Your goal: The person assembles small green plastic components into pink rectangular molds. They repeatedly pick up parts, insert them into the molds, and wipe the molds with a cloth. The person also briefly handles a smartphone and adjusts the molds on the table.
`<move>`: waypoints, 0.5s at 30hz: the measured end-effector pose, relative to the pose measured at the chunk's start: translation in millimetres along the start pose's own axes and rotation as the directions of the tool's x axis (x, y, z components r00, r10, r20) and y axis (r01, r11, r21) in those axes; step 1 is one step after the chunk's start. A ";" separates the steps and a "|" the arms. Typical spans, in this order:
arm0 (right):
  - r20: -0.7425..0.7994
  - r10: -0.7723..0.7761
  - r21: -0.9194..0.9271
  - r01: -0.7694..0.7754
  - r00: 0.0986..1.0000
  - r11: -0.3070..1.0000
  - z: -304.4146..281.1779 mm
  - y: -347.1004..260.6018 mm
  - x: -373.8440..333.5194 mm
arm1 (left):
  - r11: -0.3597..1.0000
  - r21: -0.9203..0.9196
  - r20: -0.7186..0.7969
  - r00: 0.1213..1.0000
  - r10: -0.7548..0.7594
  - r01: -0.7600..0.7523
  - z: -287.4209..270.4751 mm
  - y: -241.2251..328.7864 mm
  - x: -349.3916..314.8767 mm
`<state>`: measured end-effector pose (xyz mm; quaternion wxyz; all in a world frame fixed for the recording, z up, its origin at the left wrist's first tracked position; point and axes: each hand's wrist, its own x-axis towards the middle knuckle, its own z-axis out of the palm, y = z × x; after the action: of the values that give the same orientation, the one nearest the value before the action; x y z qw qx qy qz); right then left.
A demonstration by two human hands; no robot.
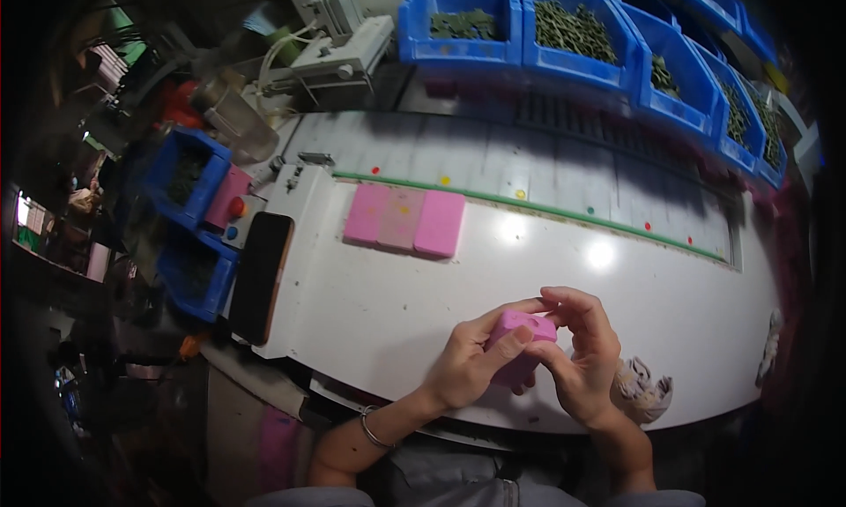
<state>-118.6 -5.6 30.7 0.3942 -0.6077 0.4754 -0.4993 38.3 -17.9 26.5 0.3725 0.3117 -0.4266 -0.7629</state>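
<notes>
While hands grip pink block (520, 344), 3 pink blocks (404, 220) lie beyond, w/ phone (261, 276) left.

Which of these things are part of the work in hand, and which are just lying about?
In the work:
- pink block, held by left hand and right hand
- three pink blocks in a row on the white table

Lying about:
- black phone
- crumpled cloth
- blue bins of green parts
</notes>
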 end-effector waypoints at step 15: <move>0.117 0.016 -0.152 0.002 0.993 0.988 -22.4 -11.2 -16.8 | 0.719 0.688 -0.553 0.714 0.429 0.100 -176.5 132.4 84.2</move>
<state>-139.4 13.3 41.7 0.3758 -0.6629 0.4900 -0.4234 174.0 -209.6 52.2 0.4342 0.6382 -0.5336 -0.3455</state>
